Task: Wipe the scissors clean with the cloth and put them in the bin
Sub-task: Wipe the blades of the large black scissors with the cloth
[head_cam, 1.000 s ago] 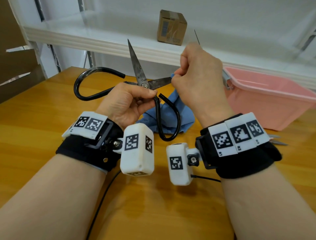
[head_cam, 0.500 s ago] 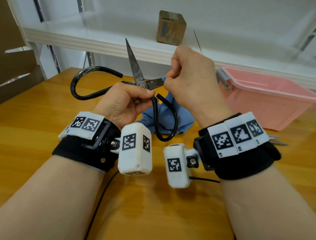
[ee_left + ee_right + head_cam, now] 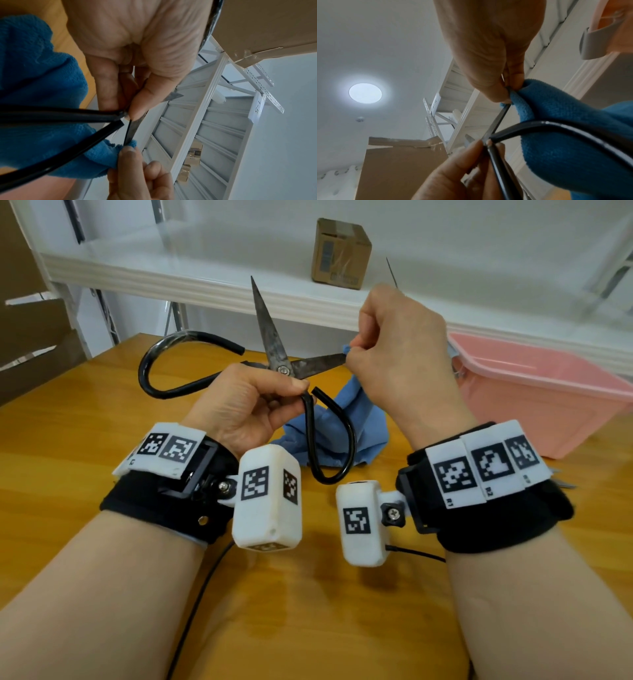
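Wooden table (image 3: 68, 474) under a white shelf (image 3: 171, 272) carries the work; the pink bin (image 3: 534, 392) stands toward the table's far right edge. The scissors (image 3: 284, 368) are held in the air above the table's middle, blades spread wide. The left hand (image 3: 239, 405) has its grip clenched on them just below the pivot, thumb and fingers pinching where the black handle loops meet the blades. The right hand (image 3: 394, 354) pinches a fold of the blue cloth (image 3: 342, 429) around the tip of the lower blade, the rest of the cloth hanging down to the table. Handling, as a judgement: the scissors are rigid steel and probably fairly heavy, with sharp edges and points — hold them at the pivot or the coated loops and keep cloth between fingers and edge. The cloth is soft, light and limp. Against the earlier frames, the right hand sits farther out along the blade, leaving more bare metal showing, and the whole assembly is shifted slightly left.
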`<state>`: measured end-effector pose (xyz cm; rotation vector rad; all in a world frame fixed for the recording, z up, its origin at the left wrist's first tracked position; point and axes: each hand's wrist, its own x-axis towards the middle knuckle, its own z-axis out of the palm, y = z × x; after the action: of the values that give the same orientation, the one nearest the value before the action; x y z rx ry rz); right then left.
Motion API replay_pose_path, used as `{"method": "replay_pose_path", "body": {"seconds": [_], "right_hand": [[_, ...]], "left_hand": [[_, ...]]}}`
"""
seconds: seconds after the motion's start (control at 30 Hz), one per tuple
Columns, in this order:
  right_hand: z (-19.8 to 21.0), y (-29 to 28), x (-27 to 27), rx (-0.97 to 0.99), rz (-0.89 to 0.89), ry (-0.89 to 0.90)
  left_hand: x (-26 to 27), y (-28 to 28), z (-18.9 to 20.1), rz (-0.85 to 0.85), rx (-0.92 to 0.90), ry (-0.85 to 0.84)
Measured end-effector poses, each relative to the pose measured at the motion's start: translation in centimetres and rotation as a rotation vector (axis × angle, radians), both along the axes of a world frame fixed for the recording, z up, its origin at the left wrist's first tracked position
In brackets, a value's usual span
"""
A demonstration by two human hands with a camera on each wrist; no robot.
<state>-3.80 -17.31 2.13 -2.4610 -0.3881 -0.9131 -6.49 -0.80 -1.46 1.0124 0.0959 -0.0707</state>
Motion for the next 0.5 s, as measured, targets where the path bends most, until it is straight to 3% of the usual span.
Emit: {"method": "replay_pose_path", "body": {"seconds": [0.1,0.3,0.5], "right_hand": [[0.6,-0.3,0.0,0.095,0.091,0.035],[2.0,-1.9,-0.6,0.630,0.277,0.091],[2.2,-2.0,-0.6,0.756,0.302,0.237]], "left_hand": [[0.1,0.3,0.0,0.003,-0.041,0.005],[0.3,0.8,0.0,0.010,-0.152,0.020],[0.5,1.1,-0.2,0.006,-0.193,0.040]]}}
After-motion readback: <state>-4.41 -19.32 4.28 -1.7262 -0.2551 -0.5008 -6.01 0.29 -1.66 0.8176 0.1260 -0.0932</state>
